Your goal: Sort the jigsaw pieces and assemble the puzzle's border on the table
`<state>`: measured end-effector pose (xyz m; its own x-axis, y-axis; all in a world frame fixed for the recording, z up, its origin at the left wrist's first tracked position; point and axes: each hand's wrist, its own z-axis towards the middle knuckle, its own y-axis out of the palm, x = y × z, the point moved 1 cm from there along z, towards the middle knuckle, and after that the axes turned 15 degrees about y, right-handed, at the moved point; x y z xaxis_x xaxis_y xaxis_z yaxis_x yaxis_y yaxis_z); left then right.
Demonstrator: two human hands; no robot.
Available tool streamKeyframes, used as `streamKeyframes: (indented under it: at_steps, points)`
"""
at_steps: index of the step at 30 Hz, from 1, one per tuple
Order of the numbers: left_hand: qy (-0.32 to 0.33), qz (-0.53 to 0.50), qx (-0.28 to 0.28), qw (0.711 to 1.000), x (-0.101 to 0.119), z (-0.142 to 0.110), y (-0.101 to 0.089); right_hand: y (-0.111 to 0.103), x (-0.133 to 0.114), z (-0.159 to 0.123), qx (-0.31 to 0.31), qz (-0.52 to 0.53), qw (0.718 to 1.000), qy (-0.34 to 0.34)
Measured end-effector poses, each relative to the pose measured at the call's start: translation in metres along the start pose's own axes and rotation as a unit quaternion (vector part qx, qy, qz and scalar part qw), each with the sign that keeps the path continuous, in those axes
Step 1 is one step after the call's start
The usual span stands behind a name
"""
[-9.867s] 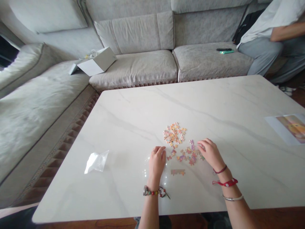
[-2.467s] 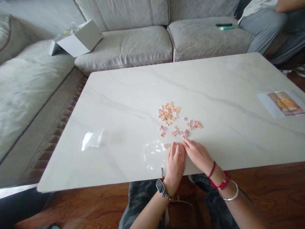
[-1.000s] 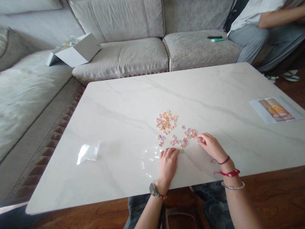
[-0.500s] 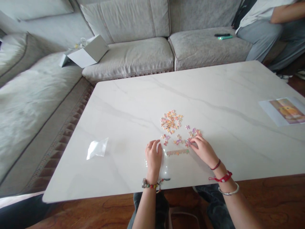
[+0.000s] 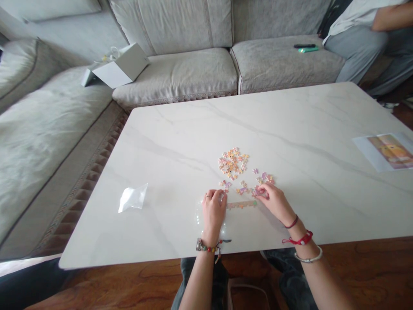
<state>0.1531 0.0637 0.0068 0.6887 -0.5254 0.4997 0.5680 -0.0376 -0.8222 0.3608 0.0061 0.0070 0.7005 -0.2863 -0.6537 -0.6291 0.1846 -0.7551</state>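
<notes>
A straight strip of joined puzzle pieces (image 5: 241, 205), green at its right end, lies flat; beyond it sit scattered pink-purple pieces (image 5: 265, 177), farther an orange-pink pile (image 5: 231, 164).

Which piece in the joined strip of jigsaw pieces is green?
The small green jigsaw piece at the right end of the narrow pinkish-beige jigsaw strip, nearest the bare right hand; the strip's other visible pieces show no such green.
</notes>
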Motion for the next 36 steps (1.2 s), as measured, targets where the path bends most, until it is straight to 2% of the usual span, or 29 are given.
streamKeyframes:
  at_steps: [6,10,13,16,21,26,32,36]
  points:
    - [0.001,-0.005,0.005,1.0,0.002,0.0,0.001,0.003,-0.002,-0.001,0.021,-0.044,0.999,-0.019]
    - [0.0,-0.005,0.002,1.0,0.002,0.001,0.002,-0.014,0.003,0.0,0.024,-0.042,0.999,-0.013]
    - [0.003,-0.005,0.002,1.0,0.002,0.001,0.003,-0.031,0.014,-0.001,-0.012,-0.052,0.999,-0.008]
    - [0.013,-0.003,0.002,1.0,0.001,0.001,0.004,-0.036,0.021,-0.002,-0.052,-0.064,0.997,-0.005]
    - [0.019,-0.01,0.003,1.0,0.0,-0.001,0.006,-0.022,0.011,-0.001,-0.036,-0.037,0.998,-0.028]
    - [0.017,-0.01,0.005,1.0,-0.001,-0.001,0.005,-0.005,0.004,0.001,-0.031,-0.053,0.997,-0.046]
    - [0.027,-0.008,0.009,1.0,0.001,-0.003,-0.002,-0.01,0.008,0.003,-0.01,-0.028,0.998,-0.046]
    - [0.035,-0.019,0.002,0.999,0.002,-0.004,-0.006,-0.01,0.005,0.002,-0.022,-0.035,0.998,-0.05]
